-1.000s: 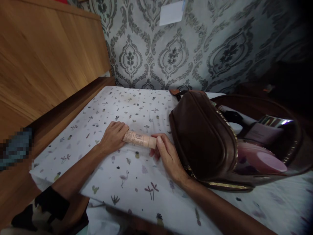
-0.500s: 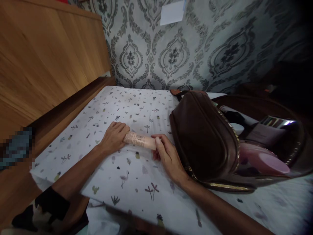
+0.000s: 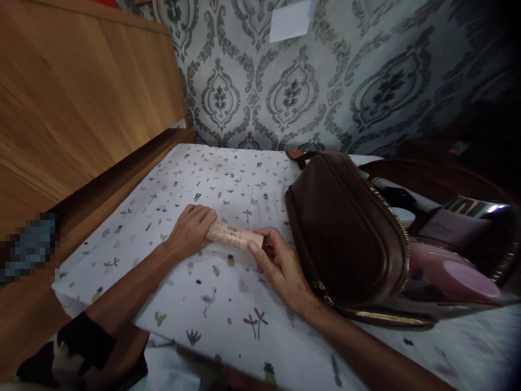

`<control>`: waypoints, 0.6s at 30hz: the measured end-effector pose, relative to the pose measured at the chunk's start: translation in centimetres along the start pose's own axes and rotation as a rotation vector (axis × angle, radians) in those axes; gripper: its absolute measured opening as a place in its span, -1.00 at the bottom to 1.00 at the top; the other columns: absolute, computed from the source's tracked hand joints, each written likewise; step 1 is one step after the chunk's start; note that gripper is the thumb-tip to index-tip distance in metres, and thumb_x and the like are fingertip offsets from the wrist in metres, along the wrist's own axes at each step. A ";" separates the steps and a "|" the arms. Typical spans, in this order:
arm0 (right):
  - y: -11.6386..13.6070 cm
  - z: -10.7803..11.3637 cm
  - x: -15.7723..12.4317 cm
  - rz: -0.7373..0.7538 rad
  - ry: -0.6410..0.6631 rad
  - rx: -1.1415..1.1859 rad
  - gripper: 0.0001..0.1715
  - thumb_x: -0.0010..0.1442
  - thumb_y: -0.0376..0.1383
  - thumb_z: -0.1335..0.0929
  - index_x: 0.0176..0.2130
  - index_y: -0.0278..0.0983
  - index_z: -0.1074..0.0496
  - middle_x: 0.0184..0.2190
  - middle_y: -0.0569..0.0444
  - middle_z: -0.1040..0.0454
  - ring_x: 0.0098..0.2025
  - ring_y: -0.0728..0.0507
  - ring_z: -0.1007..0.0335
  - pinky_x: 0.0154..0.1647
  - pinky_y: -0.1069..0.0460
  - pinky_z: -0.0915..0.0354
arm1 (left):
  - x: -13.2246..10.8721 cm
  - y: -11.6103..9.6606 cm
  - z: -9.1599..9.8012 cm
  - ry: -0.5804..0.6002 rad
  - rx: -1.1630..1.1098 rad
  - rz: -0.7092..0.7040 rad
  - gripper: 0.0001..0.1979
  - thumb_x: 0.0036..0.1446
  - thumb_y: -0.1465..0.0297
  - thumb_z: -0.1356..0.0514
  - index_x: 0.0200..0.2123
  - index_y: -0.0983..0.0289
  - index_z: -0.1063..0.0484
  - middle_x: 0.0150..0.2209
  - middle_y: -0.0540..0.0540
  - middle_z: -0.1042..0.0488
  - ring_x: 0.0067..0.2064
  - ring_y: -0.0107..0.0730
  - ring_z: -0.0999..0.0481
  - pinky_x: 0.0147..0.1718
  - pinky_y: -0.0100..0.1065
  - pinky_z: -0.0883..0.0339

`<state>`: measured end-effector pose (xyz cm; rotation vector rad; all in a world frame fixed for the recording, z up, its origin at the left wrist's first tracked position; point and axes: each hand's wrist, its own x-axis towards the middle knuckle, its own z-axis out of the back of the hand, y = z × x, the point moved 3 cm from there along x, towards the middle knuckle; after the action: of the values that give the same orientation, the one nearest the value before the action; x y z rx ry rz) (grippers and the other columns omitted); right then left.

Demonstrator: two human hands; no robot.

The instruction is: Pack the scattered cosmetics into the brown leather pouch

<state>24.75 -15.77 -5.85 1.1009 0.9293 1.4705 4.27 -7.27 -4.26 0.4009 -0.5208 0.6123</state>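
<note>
A beige tube (image 3: pixel 233 234) with small printed text lies sideways between my two hands, just over the patterned white cloth (image 3: pixel 211 184). My left hand (image 3: pixel 192 231) is closed round its left end, which the fingers hide. At the right end, my right hand (image 3: pixel 280 266) pinches the tube between thumb and fingers. Close to the right of that hand stands a dark brown bag (image 3: pixel 345 228) with its top unzipped. Inside the bag are a pink item (image 3: pixel 451 269), a white round lid (image 3: pixel 402 217) and a shiny-edged compact (image 3: pixel 459 222).
A wooden panel (image 3: pixel 89 81) rises along the left side of the cloth-covered surface. Behind it is a patterned wall (image 3: pixel 260 81) with a white paper (image 3: pixel 290 21). The bag takes up the right side.
The right thumb has shifted a little to the left along the tube. My left hand keeps its hold. The view has turned slightly, so the bag appears a bit further right.
</note>
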 end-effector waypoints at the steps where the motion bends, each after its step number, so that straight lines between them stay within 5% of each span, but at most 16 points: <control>1: 0.1 0.0 0.0 -0.006 0.003 0.002 -0.54 0.32 0.08 -0.26 -0.12 -0.25 -0.30 -0.49 0.16 -0.31 -0.52 -0.02 -0.22 -0.53 0.06 -0.18 | 0.0 0.0 0.0 0.000 0.003 -0.003 -0.85 0.11 0.57 -0.07 -0.30 0.21 -0.28 -0.38 0.11 -0.44 -0.33 -0.16 -0.38 -0.29 -0.17 -0.21; 9: 0.5 0.0 0.0 -0.032 0.020 0.025 -0.57 0.30 0.08 -0.28 -0.18 -0.24 -0.29 -0.52 0.18 -0.26 -0.54 -0.01 -0.17 -0.57 0.08 -0.13 | 0.1 -0.1 0.3 -0.005 0.031 -0.026 -0.82 0.09 0.59 -0.07 -0.28 0.21 -0.30 -0.37 0.12 -0.44 -0.33 -0.15 -0.37 -0.29 -0.16 -0.22; 18: 0.8 0.2 0.1 -0.032 0.026 -0.023 -0.56 0.34 0.07 -0.23 -0.30 -0.23 -0.31 -0.64 0.23 -0.18 -0.61 -0.01 -0.11 -0.57 0.07 -0.10 | 0.3 -0.5 1.1 -0.139 0.166 -0.064 -0.85 0.24 0.56 -0.06 -0.30 0.22 -0.35 -0.42 0.11 -0.43 -0.35 -0.19 -0.33 -0.28 -0.17 -0.22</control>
<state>24.72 -15.78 -5.06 1.0475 0.9416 1.4695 4.39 -8.06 -3.35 0.6182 -0.5896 0.5702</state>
